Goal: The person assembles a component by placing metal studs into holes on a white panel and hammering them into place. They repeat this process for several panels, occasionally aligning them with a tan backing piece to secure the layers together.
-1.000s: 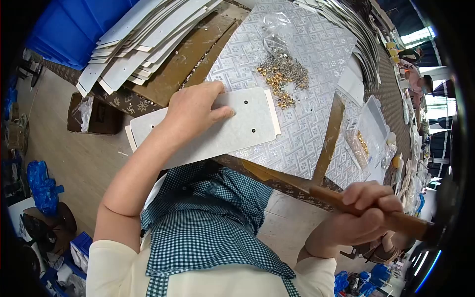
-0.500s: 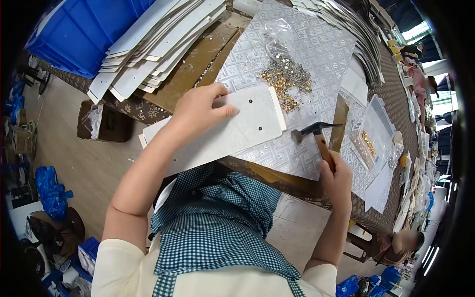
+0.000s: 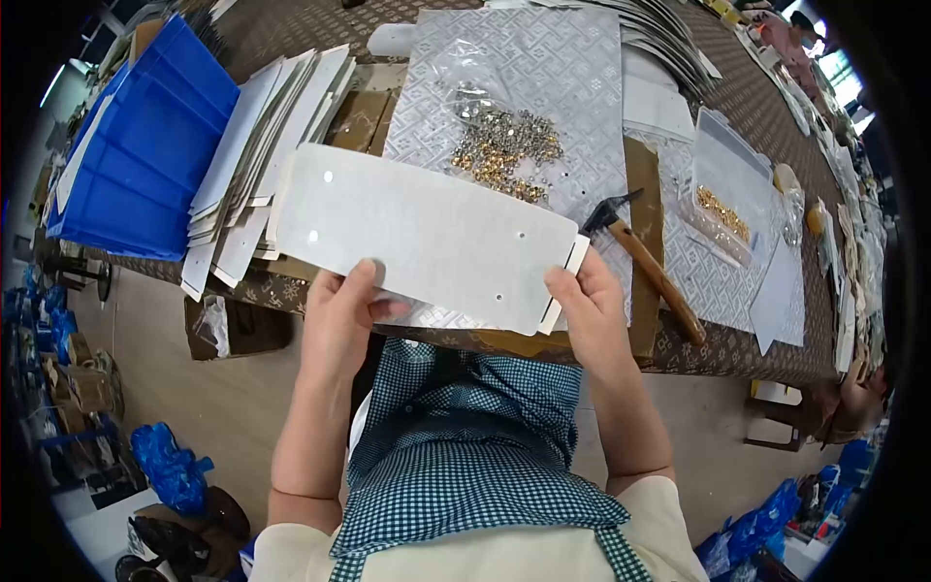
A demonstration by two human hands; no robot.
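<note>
A pale, flat panel (image 3: 417, 233) with rounded corners is raised over the table's front edge. Two bright white spots show near its left end and two small studs or holes near its right. My left hand (image 3: 339, 315) grips the lower left edge, thumb on top. On the right end, my right hand (image 3: 596, 315) pinches the panel together with a narrow strip beneath it. A hammer (image 3: 658, 276) with a wooden handle lies just beyond my right hand, untouched. Past the panel, a heap of gold and silver metal studs (image 3: 509, 145) spreads on a patterned sheet (image 3: 582, 87).
A blue crate (image 3: 155, 145) and a stack of similar panels (image 3: 262, 145) stand at the left. A clear plastic box (image 3: 727, 184) with gold pieces sits at the right. Below the table edge is a cardboard box (image 3: 247, 335). Another person (image 3: 787, 44) is at the far right.
My right hand has let go of the hammer, which now lies on the table, and has taken the panel's right end. My left hand moved to the lower left edge; the panel is lifted.
</note>
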